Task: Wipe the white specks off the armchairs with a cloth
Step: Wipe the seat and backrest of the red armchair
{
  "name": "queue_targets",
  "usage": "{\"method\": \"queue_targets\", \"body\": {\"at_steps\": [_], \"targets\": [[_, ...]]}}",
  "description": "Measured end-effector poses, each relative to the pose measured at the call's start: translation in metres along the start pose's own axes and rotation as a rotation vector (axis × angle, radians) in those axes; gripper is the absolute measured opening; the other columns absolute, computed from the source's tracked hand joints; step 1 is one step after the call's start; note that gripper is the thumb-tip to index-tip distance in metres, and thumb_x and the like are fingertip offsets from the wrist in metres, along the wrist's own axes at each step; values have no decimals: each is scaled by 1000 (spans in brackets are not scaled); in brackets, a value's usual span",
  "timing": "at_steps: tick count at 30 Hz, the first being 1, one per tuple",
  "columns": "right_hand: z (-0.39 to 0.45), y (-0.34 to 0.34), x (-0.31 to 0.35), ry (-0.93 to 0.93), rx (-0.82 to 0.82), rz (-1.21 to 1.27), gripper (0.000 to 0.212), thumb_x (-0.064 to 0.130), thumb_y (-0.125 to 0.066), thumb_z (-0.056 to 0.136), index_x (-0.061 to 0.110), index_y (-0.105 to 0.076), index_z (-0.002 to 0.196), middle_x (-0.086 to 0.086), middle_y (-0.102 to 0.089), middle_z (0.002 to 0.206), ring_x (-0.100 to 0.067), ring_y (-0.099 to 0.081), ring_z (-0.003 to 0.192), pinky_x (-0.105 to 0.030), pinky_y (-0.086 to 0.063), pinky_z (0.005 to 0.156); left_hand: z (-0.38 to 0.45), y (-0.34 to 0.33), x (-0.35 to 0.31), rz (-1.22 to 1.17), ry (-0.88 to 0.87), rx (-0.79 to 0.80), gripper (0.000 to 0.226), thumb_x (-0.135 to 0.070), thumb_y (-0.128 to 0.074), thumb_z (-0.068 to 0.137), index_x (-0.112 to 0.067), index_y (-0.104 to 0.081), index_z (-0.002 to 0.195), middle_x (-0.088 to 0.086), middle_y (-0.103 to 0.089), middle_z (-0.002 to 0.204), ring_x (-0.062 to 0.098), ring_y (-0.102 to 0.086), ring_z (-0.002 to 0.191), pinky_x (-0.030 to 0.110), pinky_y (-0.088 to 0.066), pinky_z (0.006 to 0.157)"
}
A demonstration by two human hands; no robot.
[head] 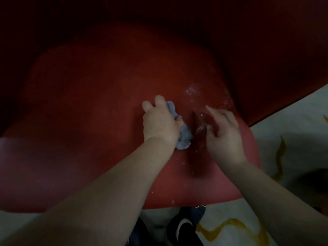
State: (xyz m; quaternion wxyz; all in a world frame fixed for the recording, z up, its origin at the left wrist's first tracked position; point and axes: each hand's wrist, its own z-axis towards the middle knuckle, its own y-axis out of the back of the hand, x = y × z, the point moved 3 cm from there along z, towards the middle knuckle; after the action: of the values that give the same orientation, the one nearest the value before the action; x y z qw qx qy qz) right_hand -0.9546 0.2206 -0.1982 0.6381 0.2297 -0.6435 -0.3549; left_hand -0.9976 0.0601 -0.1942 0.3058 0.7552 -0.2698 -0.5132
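- red armchair seat (99,96): left part looks clean, right part not yet done.
- left hand (159,121) presses a bunched grey cloth (184,135) mid-seat, fingers curled over it.
- right hand (223,135), fingers loosely spread, holds nothing.
- white specks (193,90) remain beyond it.

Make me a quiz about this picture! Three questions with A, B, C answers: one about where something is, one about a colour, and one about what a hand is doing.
1. Where are most white specks?
A. right of the cloth
B. on the floor
C. on the shoe

2. What colour is the armchair seat?
A. green
B. red
C. yellow

3. What is the left hand doing?
A. hanging idle
B. pointing up
C. gripping the cloth

Answers:
1 A: the specks lie on the seat beyond the cloth, near the right hand.
2 B: the cushion is red all over.
3 C: the fingers curl round the grey-blue cloth.
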Motion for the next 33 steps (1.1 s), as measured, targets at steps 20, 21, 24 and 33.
{"method": "queue_targets", "body": {"at_steps": [20, 21, 24, 33], "targets": [[-5, 16, -46, -51, 64, -48, 50, -1, -61, 83, 16, -59, 130, -1, -50, 129, -20, -46, 123, -48, -40, 104, 77, 2, 1, -21, -293, -73, 37, -11, -68, 87, -14, -63, 124, 6, -55, 129, 20, -50, 119, 22, -33, 107], [-5, 17, -46, -51, 62, -46, 50, -1, -62, 83, 16, -59, 130, -1, -50, 129, -20, -46, 124, -49, -40, 104, 72, -4, -1, 17, -305, -65, 38, -12, -66, 88, -15, -63, 125, 7, -54, 132, 22, -48, 121, 24, -31, 109], [-5, 20, -46, -71, 50, -51, 50, 0, -62, 83, 17, -58, 130, -1, -50, 130, -20, -45, 125, -49, -38, 106, 35, -1, 13, 161, -495, 16, 39, -6, -72, 81, -14, -67, 119, 9, -61, 124, 29, -54, 108, 14, -26, 99], [-10, 19, -51, 23, 77, -113, 50, 7, -67, 83, 17, -58, 131, -7, -48, 135, -24, -42, 128, -46, -32, 111, 50, -11, 3, 82, -425, -30, 34, -19, -76, 78, -17, -71, 112, 2, -61, 122, 19, -51, 112, 5, -25, 96]]}}
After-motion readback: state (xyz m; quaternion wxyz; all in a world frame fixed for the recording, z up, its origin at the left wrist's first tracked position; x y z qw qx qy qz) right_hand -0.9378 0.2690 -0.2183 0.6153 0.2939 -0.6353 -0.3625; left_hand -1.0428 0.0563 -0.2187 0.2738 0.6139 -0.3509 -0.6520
